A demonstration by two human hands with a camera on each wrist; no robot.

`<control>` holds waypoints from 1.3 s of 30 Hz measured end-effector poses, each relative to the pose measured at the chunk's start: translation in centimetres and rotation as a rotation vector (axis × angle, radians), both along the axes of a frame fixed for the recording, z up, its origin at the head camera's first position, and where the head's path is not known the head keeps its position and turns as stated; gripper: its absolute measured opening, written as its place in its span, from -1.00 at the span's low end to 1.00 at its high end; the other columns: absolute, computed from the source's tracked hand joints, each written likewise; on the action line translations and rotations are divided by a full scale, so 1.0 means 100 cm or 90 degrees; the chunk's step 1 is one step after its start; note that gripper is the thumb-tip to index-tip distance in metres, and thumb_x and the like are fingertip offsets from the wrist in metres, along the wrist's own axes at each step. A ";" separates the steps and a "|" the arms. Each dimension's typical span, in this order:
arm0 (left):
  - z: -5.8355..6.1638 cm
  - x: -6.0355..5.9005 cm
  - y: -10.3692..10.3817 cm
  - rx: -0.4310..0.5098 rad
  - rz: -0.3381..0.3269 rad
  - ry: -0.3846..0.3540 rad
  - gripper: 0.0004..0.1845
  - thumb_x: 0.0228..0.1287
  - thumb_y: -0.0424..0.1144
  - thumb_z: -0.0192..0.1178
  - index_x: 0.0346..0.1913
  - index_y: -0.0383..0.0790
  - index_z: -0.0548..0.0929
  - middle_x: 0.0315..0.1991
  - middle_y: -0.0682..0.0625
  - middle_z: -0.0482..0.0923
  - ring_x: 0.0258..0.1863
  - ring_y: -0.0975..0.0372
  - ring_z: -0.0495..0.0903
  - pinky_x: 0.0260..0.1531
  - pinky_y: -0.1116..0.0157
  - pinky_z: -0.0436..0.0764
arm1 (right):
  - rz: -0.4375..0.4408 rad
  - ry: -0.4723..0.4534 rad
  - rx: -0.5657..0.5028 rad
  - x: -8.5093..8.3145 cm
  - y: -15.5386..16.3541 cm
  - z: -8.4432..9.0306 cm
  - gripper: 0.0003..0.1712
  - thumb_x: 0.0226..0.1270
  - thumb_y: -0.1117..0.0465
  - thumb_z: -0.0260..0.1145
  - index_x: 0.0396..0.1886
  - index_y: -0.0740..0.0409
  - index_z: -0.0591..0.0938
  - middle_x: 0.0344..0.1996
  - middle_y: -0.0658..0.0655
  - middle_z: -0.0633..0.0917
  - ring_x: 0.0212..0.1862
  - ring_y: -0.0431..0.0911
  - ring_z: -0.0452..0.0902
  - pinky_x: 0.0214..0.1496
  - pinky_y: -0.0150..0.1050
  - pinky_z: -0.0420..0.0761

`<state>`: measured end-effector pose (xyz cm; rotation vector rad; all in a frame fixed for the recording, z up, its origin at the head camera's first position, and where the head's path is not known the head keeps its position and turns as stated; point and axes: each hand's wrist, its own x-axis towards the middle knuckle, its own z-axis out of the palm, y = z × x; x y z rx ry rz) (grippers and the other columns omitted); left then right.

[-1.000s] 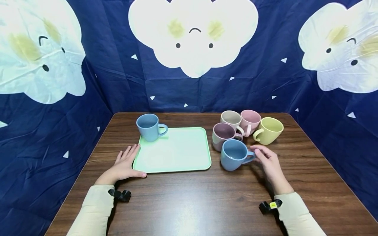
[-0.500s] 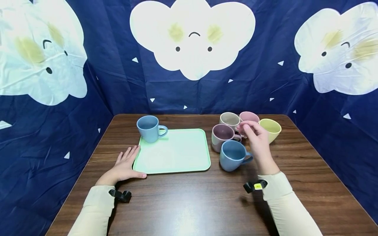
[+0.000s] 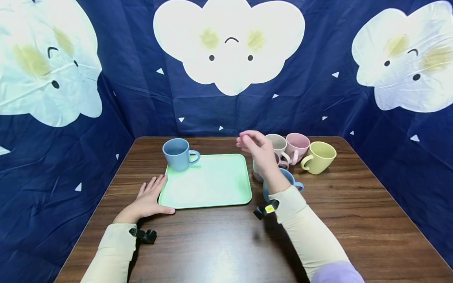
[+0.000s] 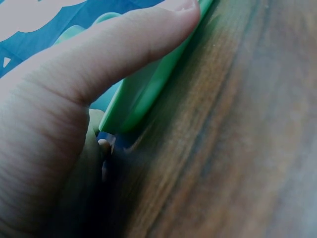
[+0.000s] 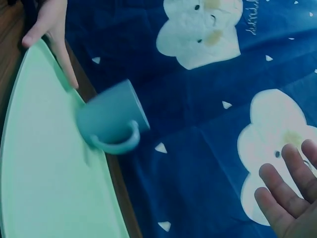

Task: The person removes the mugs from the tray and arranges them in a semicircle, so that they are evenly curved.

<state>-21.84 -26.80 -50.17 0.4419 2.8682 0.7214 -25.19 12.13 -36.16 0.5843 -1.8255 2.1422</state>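
Two hands empty, fingers loose: left hand flat against pale-green tray, right hand raised

A dark wood-grain counter stands against a navy fabric backdrop that wraps the left, far and right sides, printed with white cloud faces and small white triangles.

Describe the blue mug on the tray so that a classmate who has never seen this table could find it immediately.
Find the pale green tray on the wooden table. At its far left corner stands the blue mug, alone; every other mug clusters on bare wood to the tray's right.
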 end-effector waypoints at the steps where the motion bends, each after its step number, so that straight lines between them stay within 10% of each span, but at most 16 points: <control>1: 0.000 0.000 0.000 0.001 0.000 0.000 0.47 -0.11 0.37 0.47 0.62 -0.33 -0.19 0.59 -0.43 -0.24 0.56 -0.30 -0.32 0.39 -0.35 -0.37 | 0.001 -0.009 0.003 -0.003 -0.006 0.000 -0.71 0.49 0.37 0.20 0.01 0.58 0.56 -0.28 0.11 0.78 -0.22 -0.04 0.75 -0.10 -0.23 0.72; 13: 0.002 0.001 0.000 0.002 0.000 0.003 0.46 -0.11 0.37 0.47 0.61 -0.35 -0.18 0.59 -0.43 -0.24 0.55 -0.31 -0.31 0.39 -0.36 -0.36 | -0.020 -0.086 0.054 -0.030 -0.065 -0.027 -0.73 0.48 0.28 0.27 0.04 0.36 0.65 -0.11 0.33 0.75 -0.13 0.00 0.74 -0.09 -0.23 0.70; 20: 0.003 0.004 0.001 0.006 0.003 0.004 0.46 -0.12 0.36 0.48 0.61 -0.35 -0.17 0.59 -0.44 -0.23 0.55 -0.31 -0.31 0.39 -0.36 -0.35 | -0.011 -0.128 0.061 -0.046 -0.092 -0.054 -0.69 0.45 0.26 0.32 0.07 0.36 0.66 -0.08 0.24 0.76 -0.11 -0.03 0.71 0.09 0.11 0.66; 39: 0.004 0.006 0.004 0.010 0.008 0.009 0.46 -0.15 0.36 0.49 0.61 -0.34 -0.12 0.59 -0.41 -0.19 0.56 -0.30 -0.28 0.41 -0.33 -0.33 | 0.004 -0.185 0.247 -0.068 -0.139 -0.104 -0.57 0.50 0.16 0.29 0.31 0.08 0.60 0.21 0.12 0.64 0.24 -0.07 0.53 0.17 -0.26 0.59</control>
